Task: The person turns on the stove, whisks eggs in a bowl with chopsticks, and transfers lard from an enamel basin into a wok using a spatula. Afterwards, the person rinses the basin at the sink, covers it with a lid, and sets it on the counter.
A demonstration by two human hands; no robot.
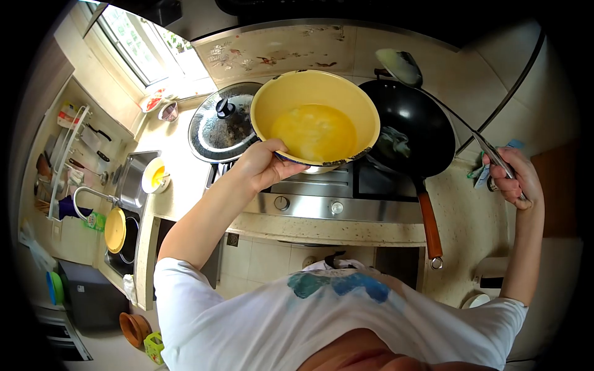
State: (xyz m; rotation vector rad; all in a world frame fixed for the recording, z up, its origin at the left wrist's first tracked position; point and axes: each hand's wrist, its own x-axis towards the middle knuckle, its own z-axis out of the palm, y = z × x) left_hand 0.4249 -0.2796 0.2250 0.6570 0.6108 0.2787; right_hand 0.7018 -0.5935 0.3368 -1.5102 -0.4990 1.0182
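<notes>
My left hand (pixel 267 166) grips the near rim of a yellow enamel basin (pixel 266 99), thumb inside and fingers beneath. Yellow liquid (pixel 315 131), which looks like beaten egg, lies in it. The basin is held over the stove, left of a black wok (pixel 427 133) with a wooden handle (pixel 428 216). A whitish patch (pixel 395 143) shows inside the wok. My right hand (pixel 513 176) is closed around the metal handle of a long-handled spatula (pixel 492 150). Its head, raised above the wok's far rim, carries a pale lump (pixel 396 65).
A lidded pan (pixel 204 127) stands on the left burner. Further left, a white bowl (pixel 152 179) with yellow remains sits beside the sink (pixel 133 176). Knobs line the stove front (pixel 309 207). A black cable (pixel 510 93) hangs at the right wall.
</notes>
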